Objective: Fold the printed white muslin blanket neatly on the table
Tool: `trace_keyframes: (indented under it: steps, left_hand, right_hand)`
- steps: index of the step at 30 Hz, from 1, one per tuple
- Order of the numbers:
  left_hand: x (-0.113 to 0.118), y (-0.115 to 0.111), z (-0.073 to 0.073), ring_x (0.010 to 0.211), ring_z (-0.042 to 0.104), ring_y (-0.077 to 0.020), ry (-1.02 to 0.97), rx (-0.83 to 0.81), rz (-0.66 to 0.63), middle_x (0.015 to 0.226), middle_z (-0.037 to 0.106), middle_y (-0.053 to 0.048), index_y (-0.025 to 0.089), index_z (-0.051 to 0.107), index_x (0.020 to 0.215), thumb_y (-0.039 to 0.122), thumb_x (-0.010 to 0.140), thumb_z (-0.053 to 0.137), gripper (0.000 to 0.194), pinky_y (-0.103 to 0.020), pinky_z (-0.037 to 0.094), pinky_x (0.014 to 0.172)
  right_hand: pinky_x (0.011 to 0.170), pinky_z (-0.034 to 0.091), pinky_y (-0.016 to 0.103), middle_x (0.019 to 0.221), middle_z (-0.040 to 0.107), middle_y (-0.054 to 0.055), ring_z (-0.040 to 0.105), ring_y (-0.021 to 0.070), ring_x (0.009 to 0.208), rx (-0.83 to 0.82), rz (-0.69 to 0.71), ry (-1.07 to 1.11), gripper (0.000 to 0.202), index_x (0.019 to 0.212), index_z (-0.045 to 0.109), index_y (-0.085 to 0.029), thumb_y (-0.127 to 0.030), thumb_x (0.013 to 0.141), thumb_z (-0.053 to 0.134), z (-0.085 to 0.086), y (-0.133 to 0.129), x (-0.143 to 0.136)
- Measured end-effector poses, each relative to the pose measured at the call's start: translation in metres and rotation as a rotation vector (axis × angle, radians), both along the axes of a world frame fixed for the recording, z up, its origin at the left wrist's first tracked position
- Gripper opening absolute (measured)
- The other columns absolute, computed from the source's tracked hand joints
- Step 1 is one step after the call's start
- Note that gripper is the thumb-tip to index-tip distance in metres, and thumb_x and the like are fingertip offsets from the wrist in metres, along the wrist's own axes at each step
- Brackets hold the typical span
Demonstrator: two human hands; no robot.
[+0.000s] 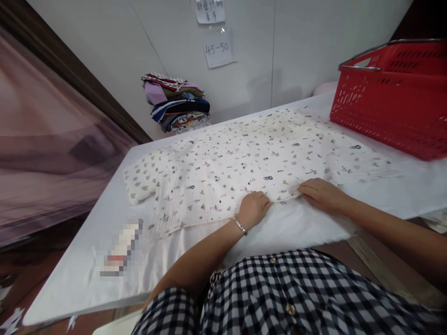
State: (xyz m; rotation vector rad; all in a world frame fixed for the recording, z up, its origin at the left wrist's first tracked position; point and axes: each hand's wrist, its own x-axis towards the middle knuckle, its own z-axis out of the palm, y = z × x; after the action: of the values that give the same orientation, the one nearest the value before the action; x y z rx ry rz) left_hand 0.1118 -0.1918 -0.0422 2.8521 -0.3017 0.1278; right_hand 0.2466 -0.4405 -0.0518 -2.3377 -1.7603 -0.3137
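A thin white cloth [230, 163] with small printed plants and figures lies spread across the table, its surface lightly wrinkled. Along its near edge, my left hand [254, 208], with a silver bracelet at the wrist, is closed with the hem pinched in its fingers. My right hand [323, 195] pinches the same hem a short way to the right, and the edge sags slightly between the two. At the cloth's left end rests a bundled or folded piece of fabric [141, 179] with a larger green-grey print.
White-covered table [80, 260] with a blurred-out object [122, 246] at front left. A red plastic basket [391, 97] stands at the right. Folded clothes [179, 102] are stacked at the back, by the wall with paper signs [218, 49]. A pinkish curtain [52, 139] hangs at left.
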Motion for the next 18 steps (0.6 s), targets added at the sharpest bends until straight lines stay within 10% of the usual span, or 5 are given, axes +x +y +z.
trace_keyframes:
  steps: [11,18]
  left_hand:
    - [0.003,0.004,0.002,0.083,0.054,-0.0162,-0.15,0.096,-0.017,0.091,0.06,-0.004,0.017,0.059,0.091,0.016,0.09,0.046,0.014,-0.028,0.041,0.071]
    - [0.006,0.01,-0.002,0.082,0.049,-0.0182,-0.256,0.339,-0.126,0.086,0.057,-0.005,0.017,0.058,0.082,0.012,0.092,0.042,0.019,-0.031,0.035,0.067]
  right_hand:
    - [0.081,0.048,0.036,0.103,0.064,0.008,0.058,0.0196,0.093,0.008,0.031,0.29,0.033,0.098,0.068,-0.021,-0.033,0.094,0.037,0.012,0.008,0.007]
    - [0.076,0.043,0.037,0.099,0.065,0.009,0.057,0.0226,0.09,0.037,-0.031,-0.01,0.035,0.097,0.069,-0.021,-0.027,0.094,0.035,0.019,0.018,0.01]
